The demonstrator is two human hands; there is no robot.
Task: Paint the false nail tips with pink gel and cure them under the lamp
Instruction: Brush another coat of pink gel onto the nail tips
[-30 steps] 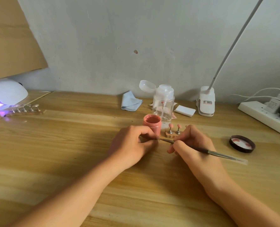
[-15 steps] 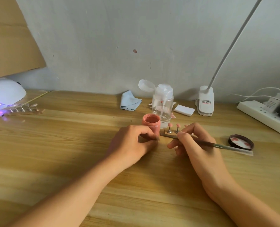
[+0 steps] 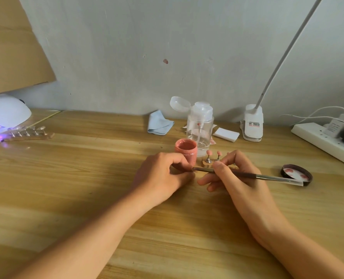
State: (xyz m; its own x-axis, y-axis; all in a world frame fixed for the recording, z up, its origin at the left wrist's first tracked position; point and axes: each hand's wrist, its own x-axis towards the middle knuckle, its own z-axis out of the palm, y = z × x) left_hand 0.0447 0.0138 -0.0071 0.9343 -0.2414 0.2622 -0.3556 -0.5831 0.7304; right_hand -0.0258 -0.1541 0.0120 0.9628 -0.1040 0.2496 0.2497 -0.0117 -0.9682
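Hiding brush [image 3: 271,178] tip: left hand [image 3: 161,176]

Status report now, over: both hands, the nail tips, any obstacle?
Right hand grips brush, tip at left hand; its curled fingers hide any hold. Gel jar open, two pink tips on stand beside it. No obstacle seen.

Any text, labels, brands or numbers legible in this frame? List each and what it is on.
No text is legible.
Clip lamp base: label with red and dark print, too blurred to read.
White charger on the power strip: grey print, too small to read.
Gel jar and pump bottle: no print visible.
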